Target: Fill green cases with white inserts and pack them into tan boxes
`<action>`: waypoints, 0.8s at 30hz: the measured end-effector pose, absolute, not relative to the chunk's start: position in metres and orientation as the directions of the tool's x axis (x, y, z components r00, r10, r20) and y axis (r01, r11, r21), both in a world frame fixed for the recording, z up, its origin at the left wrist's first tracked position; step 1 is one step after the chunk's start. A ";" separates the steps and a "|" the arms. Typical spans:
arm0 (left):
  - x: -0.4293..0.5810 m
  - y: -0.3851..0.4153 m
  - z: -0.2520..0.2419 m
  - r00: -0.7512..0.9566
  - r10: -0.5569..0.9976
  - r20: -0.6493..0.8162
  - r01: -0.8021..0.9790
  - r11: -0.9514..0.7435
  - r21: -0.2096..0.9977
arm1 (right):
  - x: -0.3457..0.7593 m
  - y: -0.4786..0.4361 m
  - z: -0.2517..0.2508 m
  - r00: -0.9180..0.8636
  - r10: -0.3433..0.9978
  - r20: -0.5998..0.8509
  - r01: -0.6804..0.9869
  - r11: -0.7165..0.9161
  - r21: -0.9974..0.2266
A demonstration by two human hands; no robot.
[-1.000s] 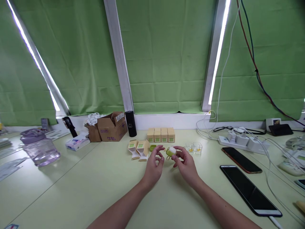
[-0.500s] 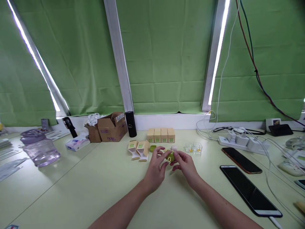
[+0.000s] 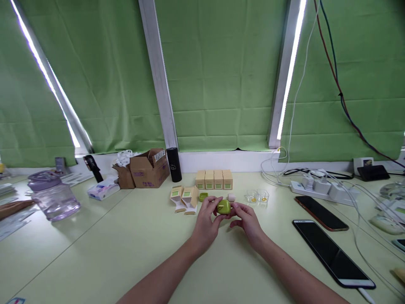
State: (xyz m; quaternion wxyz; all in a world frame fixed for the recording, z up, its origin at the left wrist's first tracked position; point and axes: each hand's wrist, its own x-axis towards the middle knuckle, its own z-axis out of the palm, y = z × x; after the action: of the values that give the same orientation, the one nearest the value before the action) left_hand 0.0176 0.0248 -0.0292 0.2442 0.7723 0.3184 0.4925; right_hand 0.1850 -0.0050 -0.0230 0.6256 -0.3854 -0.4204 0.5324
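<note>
Turned since half a second ago, the green case (image 3: 224, 207) shows a smooth rounded side. It lies at twelve o'clock, its longer axis running roughly nine to three between the left hand (image 3: 205, 221), half curled and pinching one end, and the right hand (image 3: 248, 221), loosely bent and holding the other; neither is clearly nearer. Just beyond, a white block (image 3: 231, 197) sits at one o'clock, a green piece (image 3: 203, 196) at eleven, boxes (image 3: 218, 181) at twelve. Farther off, a co-worker's arm (image 3: 14, 207) has appeared at nine.

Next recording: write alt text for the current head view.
The left hand and right hand hold a small rounded glossy green piece above a pale green tabletop. Beyond stand four tan cardboard boxes in a row.
</note>
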 end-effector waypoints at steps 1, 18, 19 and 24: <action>0.018 0.025 -0.029 0.304 0.748 0.590 0.236 -0.659 0.714 | 0.185 -0.005 -0.023 0.078 0.990 0.114 -0.343 0.134 -0.930; 0.024 0.043 -0.027 0.183 0.965 0.187 -0.222 -0.145 0.964 | 0.253 0.035 -0.041 0.571 0.715 0.403 0.471 0.117 -0.874; 0.023 0.043 -0.026 0.182 0.968 0.171 -0.224 -0.129 0.966 | 0.261 0.037 -0.042 0.594 0.695 0.405 0.489 0.087 -0.868; 0.023 0.040 -0.022 0.157 0.976 0.153 -0.210 -0.119 0.970 | 0.288 0.042 -0.045 0.679 0.600 0.423 0.587 -0.098 -0.804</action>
State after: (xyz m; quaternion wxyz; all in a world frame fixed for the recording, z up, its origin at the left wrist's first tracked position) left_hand 0.0228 0.0400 -0.0222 0.5531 0.5218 0.3669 0.5358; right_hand 0.2883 0.0424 -0.0451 0.5392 -0.7409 -0.4004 0.0063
